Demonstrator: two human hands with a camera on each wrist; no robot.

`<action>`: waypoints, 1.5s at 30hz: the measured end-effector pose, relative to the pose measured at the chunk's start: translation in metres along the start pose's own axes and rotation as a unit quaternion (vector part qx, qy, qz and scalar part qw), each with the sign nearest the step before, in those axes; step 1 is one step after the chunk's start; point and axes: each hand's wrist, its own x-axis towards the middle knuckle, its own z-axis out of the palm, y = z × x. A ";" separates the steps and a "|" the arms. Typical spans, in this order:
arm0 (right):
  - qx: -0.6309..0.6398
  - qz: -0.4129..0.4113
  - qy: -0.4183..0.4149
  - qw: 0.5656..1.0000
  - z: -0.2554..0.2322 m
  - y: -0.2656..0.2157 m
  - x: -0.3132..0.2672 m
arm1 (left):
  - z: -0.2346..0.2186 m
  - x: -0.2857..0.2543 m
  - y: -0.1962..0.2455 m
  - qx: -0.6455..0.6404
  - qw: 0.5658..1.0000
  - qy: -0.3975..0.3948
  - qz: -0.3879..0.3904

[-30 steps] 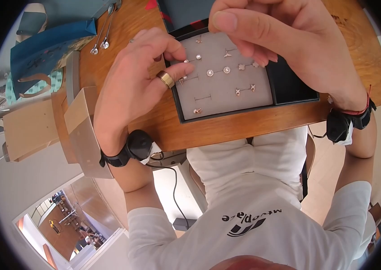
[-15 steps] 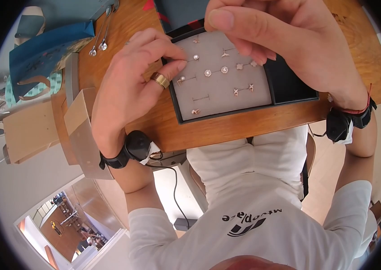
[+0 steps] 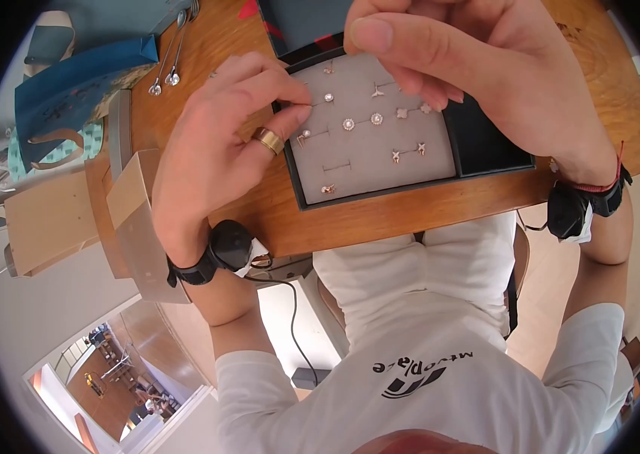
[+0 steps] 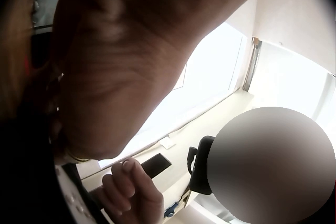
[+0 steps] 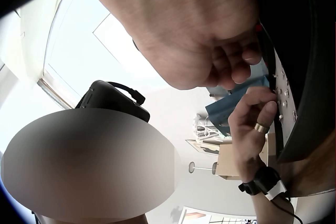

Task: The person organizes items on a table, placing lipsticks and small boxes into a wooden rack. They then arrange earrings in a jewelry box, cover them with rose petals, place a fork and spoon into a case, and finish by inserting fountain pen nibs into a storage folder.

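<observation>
A black jewellery box [image 3: 380, 193] lies on the wooden table, its grey pad [image 3: 369, 170] set with several small earrings. At the pad's upper left edge, my left hand [image 3: 218, 144] pinches an earring between thumb and index fingertips, which hide it. A round stone stud [image 3: 328, 97] sits just right of those fingertips. My right hand [image 3: 479, 76] is raised over the upper right part of the box, thumb against a bent index finger, other fingers curled. I cannot tell whether it pinches something small. Pearl-centred studs [image 3: 348, 124] and star-shaped studs [image 3: 396, 156] show lower down.
A black side compartment [image 3: 486, 147] adjoins the pad; the dark lid [image 3: 301, 26] stands behind it. Long-handled spoons [image 3: 172, 76] lie at the table's back left, near a blue gift bag [image 3: 70, 87]. A brown carton [image 3: 138, 219] stands left of the table.
My left thumb and index finger have come together over the earring at the pad's edge and drawn slightly left. The box has shifted slightly left in view. My right hand has hardly moved.
</observation>
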 end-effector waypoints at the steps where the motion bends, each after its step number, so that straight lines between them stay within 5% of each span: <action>1: -0.011 -0.004 0.000 1.000 0.000 0.000 0.000 | 0.000 0.000 -0.001 0.004 1.000 0.001 -0.002; 14: -0.037 -0.017 0.026 0.999 0.004 0.007 0.000 | 0.001 0.001 0.008 -0.019 0.997 0.016 -0.072; 17: 0.049 -0.019 -0.010 0.999 -0.002 0.011 0.001 | -0.001 0.001 0.001 0.010 1.000 -0.001 -0.012; 39: -0.012 -0.023 0.021 0.999 0.001 0.017 0.002 | 0.006 -0.001 0.006 0.046 0.997 0.006 -0.063; 45: 0.007 -0.033 0.023 0.999 -0.001 0.018 0.003 | -0.006 -0.005 0.007 -0.049 0.996 0.044 -0.064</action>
